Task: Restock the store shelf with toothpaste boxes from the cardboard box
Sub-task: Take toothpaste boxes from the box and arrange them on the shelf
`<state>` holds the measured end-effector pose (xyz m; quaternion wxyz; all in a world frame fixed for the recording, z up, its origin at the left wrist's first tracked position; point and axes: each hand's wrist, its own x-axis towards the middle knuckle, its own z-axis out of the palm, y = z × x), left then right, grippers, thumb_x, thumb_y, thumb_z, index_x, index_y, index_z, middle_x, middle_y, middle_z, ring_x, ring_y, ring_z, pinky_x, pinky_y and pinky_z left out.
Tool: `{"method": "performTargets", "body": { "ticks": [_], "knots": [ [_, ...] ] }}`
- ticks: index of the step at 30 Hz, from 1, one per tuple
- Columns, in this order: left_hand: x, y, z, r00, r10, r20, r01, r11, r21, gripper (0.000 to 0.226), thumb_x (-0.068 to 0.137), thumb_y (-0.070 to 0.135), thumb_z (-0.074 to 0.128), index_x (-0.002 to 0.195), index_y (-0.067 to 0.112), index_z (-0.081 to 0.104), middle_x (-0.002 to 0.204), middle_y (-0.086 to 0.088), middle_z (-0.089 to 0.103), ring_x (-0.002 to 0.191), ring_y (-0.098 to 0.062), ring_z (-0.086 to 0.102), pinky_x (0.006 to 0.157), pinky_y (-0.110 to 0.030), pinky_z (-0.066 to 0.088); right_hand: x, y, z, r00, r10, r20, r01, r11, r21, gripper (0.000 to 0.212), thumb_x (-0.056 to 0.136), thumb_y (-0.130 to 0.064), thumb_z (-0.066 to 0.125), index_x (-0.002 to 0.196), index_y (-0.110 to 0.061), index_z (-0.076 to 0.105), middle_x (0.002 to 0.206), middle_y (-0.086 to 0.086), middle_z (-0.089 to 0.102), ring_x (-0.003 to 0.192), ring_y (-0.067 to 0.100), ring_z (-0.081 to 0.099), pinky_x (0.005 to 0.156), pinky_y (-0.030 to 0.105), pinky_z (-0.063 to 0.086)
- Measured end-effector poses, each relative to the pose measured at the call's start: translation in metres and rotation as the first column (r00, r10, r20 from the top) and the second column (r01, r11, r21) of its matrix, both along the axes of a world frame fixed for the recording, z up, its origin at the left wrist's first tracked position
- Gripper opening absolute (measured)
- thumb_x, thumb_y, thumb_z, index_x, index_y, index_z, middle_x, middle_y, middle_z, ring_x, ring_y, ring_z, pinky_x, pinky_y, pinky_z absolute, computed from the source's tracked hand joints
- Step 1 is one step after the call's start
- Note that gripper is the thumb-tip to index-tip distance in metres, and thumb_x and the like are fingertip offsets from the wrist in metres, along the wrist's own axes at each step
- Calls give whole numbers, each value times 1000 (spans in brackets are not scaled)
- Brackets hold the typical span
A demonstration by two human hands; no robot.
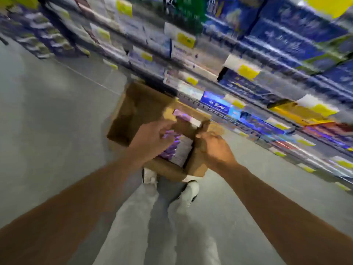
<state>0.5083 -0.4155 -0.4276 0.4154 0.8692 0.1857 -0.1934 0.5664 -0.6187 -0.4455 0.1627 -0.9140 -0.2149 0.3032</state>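
Note:
An open brown cardboard box [137, 109] stands on the floor in front of the shelf, flaps spread. Several purple-and-white toothpaste boxes [179, 150] stand packed inside it. My left hand [152, 138] reaches down into the box with fingers spread over the tops of the toothpaste boxes; blur hides whether it grips one. My right hand [215, 148] is closed on the box's right flap [198, 165]. The store shelf [248, 88] runs diagonally across the upper right, stocked with blue, purple and orange packs.
Yellow price tags [248, 71] line the shelf edges. The grey aisle floor [47, 121] stretches to the left. My legs in light trousers and white shoes [189, 190] stand right behind the box. The whole view is motion-blurred.

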Motion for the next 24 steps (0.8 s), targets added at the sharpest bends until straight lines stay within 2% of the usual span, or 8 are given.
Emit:
{"method": "performTargets", "body": {
  "ticks": [2,4,7,12,15,19,22,24],
  "knots": [
    [-10,4,-48,999,-6,-41,6,1000,9,42,81,26,68,122,30,61,105,20,66,93,12,57,80,4,34,-13,0,-58,995,-54,-79,56,998,31,31,83,-21,49,102,-6,68,93,17,67,85,35,67,78,37,55],
    [-16,8,-95,997,-18,-72,19,1000,13,42,82,24,68,123,31,61,98,24,60,88,19,51,73,10,29,-17,6,-108,993,-36,-110,34,999,-18,31,85,-21,56,113,-10,64,106,13,64,98,30,62,90,37,49],
    [-17,15,-168,996,-32,-78,31,999,-15,44,81,19,70,121,34,60,93,28,57,82,26,48,73,7,32,-16,15,-181,983,-28,-183,13,996,-84,36,86,-23,61,121,-12,59,119,11,59,113,30,54,98,38,42],
    [-6,29,-289,991,-20,-134,27,998,48,44,78,26,72,121,26,63,101,10,68,90,0,60,88,-15,41,-7,33,-304,978,-41,-206,15,992,-129,53,84,-24,66,132,-9,51,129,15,55,120,31,52,101,36,40],
    [1,39,-354,985,-66,-159,79,994,79,48,79,28,72,126,25,60,113,2,69,106,-12,62,95,-22,41,2,50,-374,984,-72,-166,46,986,-158,53,79,-24,67,126,-5,52,120,19,56,111,37,55,93,39,46],
    [5,53,-424,987,-65,-144,77,994,80,48,81,28,72,127,21,60,120,-2,67,112,-16,61,91,-16,38,10,62,-472,987,-87,-134,68,987,-142,67,65,-48,55,124,-18,49,120,12,55,109,37,56,87,46,51],
    [4,62,-459,987,-63,-151,75,994,74,47,80,28,72,125,20,61,118,-1,68,108,-16,62,91,-19,40,8,73,-482,987,-77,-140,50,982,-185,68,69,-42,70,128,-16,48,126,15,52,109,40,55,86,44,49],
    [5,64,-471,989,-64,-135,77,992,98,42,80,25,71,121,20,64,114,-2,69,103,-16,64,82,-13,37,8,72,-486,988,-116,-106,95,979,-183,68,66,-41,74,127,-21,52,123,14,55,106,40,56,84,43,51]
  ]
}}
